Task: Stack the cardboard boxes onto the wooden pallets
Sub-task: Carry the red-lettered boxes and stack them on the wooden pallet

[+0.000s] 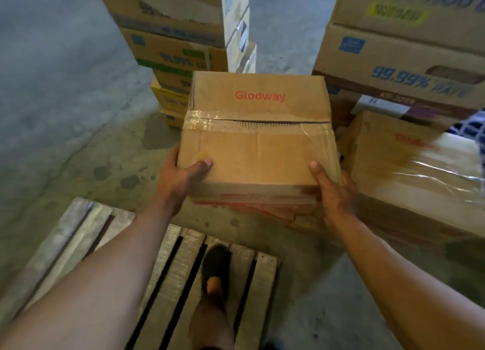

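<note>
A brown cardboard box [258, 131] marked "Glodway", its top seam taped, is held up in front of me above the floor. My left hand [181, 176] grips its near left corner, thumb on top and fingers under the side. My right hand [332, 189] grips the near right corner the same way. A wooden pallet [173, 265] of grey slats lies on the concrete just below and in front of me, and my foot in a dark shoe [215, 268] stands on it.
A tall stack of printed cartons [183, 34] rises at the back left. Another stack [409, 55] stands at the back right, with a second Glodway box [409, 171] low beside it. Bare concrete floor [60, 100] spreads to the left.
</note>
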